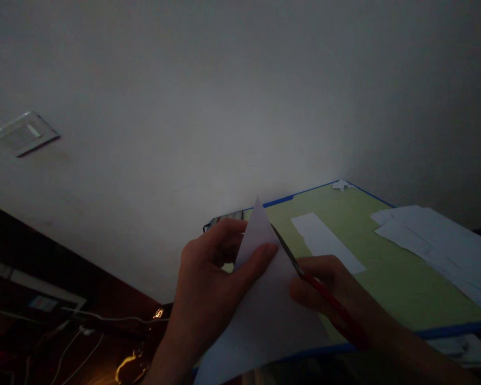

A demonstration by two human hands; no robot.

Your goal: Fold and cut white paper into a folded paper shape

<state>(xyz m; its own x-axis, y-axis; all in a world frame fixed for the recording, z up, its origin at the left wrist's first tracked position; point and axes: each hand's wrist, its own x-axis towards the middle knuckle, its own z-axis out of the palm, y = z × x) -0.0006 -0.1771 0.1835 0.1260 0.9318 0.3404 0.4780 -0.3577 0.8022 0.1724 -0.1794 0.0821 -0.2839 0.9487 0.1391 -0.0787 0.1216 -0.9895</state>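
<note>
1. Folded white paper: nearest item in my feed, a triangular sheet with its point up, its wide end running off the bottom of the view. It stands over the near edge of the green mat.

2. Left hand: I see it clasped on the paper's left edge, thumb across the front face, fingers curled behind near the point.

3. Right hand: just right of the paper, closed around the red handles of the scissors. The dark blades run up and left along the paper's right edge, tip near the point. I cannot tell whether the blades are parted.

4. Green mat: a flat green board with a blue border, under both hands and reaching away to the right.

5. White strip: a narrow rectangle of paper lying flat on the mat, beyond the right hand.

6. Paper offcuts: several overlapping white sheets at the mat's right side, well apart from the hands.

7. Small paper shape: a tiny white piece at the mat's far corner; too small to read its form.

8. Cables: pale cords on the dark surface at lower left.

9. Wall plate: a pale rectangular fitting on the white wall, far left.
</note>
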